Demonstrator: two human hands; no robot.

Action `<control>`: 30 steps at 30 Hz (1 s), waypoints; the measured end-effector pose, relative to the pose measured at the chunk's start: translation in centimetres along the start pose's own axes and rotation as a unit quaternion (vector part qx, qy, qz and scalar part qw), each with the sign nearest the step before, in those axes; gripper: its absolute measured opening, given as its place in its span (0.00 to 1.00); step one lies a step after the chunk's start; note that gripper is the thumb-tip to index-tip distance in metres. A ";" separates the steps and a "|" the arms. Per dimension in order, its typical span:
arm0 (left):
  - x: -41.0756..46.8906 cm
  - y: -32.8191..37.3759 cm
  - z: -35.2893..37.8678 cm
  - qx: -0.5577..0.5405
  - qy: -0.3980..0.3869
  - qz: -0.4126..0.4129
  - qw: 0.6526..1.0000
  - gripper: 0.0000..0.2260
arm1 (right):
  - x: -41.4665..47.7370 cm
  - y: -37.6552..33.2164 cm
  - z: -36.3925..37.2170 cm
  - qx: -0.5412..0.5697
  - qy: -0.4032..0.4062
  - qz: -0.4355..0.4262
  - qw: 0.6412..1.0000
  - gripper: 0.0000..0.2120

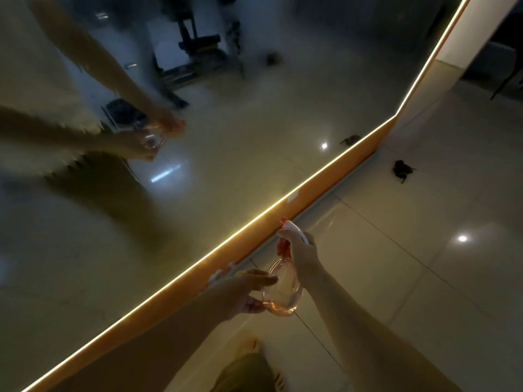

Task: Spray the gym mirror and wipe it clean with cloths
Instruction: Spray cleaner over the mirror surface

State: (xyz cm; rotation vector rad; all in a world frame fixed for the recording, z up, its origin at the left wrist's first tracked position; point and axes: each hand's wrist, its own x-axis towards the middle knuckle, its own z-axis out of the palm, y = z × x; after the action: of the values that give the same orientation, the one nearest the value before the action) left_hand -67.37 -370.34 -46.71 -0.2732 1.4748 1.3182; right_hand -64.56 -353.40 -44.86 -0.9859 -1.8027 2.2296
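Observation:
The large gym mirror (226, 165) fills the upper left, edged by a lit strip and an orange frame (325, 190). Its glass looks hazy and shows a blurred reflection of my arms and the bottle. I hold a clear spray bottle (283, 290) with a red and white trigger head in front of the frame's lower edge. My right hand (301, 251) grips the neck and trigger head. My left hand (246, 292) cups the bottle's rounded lower body, thumb underneath, fingers stretched over its side. A little pale liquid sits in the bottle's bottom. No cloth is in my hands.
A dark crumpled object, possibly a cloth (402, 169), lies on the glossy tiled floor (424, 278) near the mirror's corner. Gym equipment shows reflected in the upper mirror. A white wall (467, 32) stands at the far right. My leg and foot (249, 360) are below.

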 end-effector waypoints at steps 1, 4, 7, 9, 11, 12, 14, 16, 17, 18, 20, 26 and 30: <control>0.3 0.2 0.2 -0.005 0.000 -0.003 1.000 0.16 | 0.4 -0.2 -0.4 -0.002 -0.010 0.004 1.000 0.11; 1.6 1.4 1.1 0.002 -0.004 -0.004 1.000 0.14 | 1.5 -0.7 -1.9 0.016 -0.022 -0.003 1.000 0.12; 3.5 3.2 2.2 0.021 -0.016 -0.007 1.000 0.15 | 2.9 -1.5 -3.6 0.023 -0.006 -0.017 1.000 0.12; 4.9 4.4 3.0 0.025 -0.039 -0.015 0.999 0.22 | 4.2 -2.2 -4.6 0.005 -0.001 -0.022 1.000 0.10; 6.6 5.4 3.6 0.024 -0.065 -0.020 0.997 0.27 | 5.6 -3.4 -5.6 -0.019 -0.001 -0.017 1.000 0.07; 7.3 5.8 4.0 0.022 -0.076 -0.021 0.997 0.27 | 6.3 -4.1 -6.0 -0.028 -0.004 -0.014 1.000 0.07; 8.6 6.8 4.6 0.026 -0.091 -0.021 0.995 0.28 | 7.9 -4.8 -6.7 -0.038 -0.004 -0.012 0.999 0.09; 9.9 7.8 5.0 0.030 -0.092 -0.021 0.995 0.29 | 9.7 -4.9 -7.3 -0.033 0.006 -0.017 0.999 0.09; 10.5 8.5 5.2 0.030 -0.088 -0.021 0.995 0.29 | 10.5 -5.0 -7.4 -0.028 0.012 -0.015 0.999 0.08; 11.1 9.2 5.4 0.030 -0.081 -0.024 0.996 0.29 | 11.3 -5.2 -7.6 -0.023 0.017 -0.008 1.000 0.07; 12.0 10.4 5.9 0.033 -0.067 -0.035 0.997 0.28 | 12.8 -5.5 -7.9 -0.014 0.028 0.014 0.999 0.08; 14.8 14.3 7.1 0.052 -0.047 -0.035 0.997 0.23 | 16.2 -6.7 -10.3 0.019 -0.003 0.008 1.000 0.17; 16.4 16.6 8.0 0.062 -0.060 -0.029 0.996 0.28 | 18.0 -8.1 -11.8 0.024 -0.010 0.006 1.000 0.16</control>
State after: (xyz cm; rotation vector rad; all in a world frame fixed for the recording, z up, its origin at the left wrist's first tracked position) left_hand -81.71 -350.33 -48.80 -0.1518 1.4303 1.1723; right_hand -74.76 -332.79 -45.92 -0.9735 -1.7471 2.2859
